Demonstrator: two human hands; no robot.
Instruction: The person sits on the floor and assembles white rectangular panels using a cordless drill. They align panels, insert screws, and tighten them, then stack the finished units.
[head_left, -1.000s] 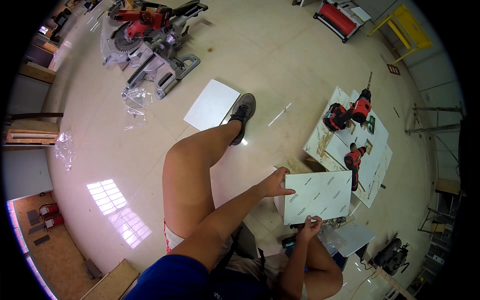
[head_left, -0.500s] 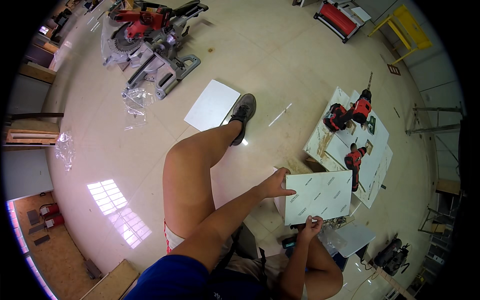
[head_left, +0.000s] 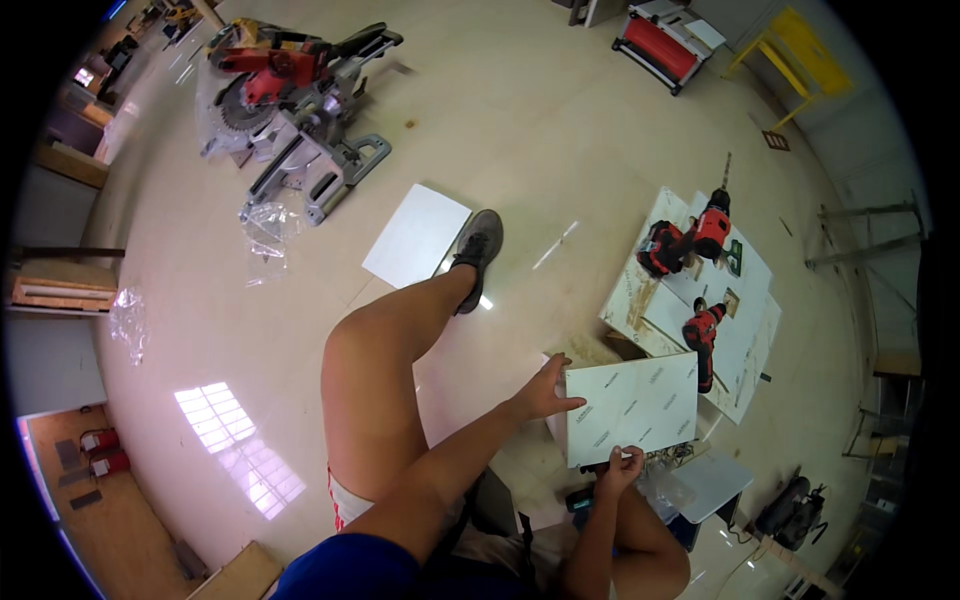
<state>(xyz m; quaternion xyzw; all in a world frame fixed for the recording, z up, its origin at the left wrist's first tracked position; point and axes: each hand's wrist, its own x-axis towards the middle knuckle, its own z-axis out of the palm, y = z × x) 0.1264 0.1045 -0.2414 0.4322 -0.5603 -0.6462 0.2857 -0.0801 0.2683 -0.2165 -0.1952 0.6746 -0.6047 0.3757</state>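
Note:
A white board box with faint print on its face is tilted in front of me, between my knees. My left hand grips its left side, thumb on the face and fingers over the far corner. At the near edge is my right hand, its thumb and fingertips pinched together. Whatever lies in that pinch is too small to name. Just beyond the box's right side, a red and black drill lies on stacked white boards.
Another red drill with a long bit rests on the stack. A miter saw stands at the far left, near a white board beside my shoe. At right are a light-topped stool and a dark tool bag.
The whole view has shifted, so things sit slightly lower in the picture. My left hand keeps its grip on the box, and my right hand stays by the near edge with fingers pinched.

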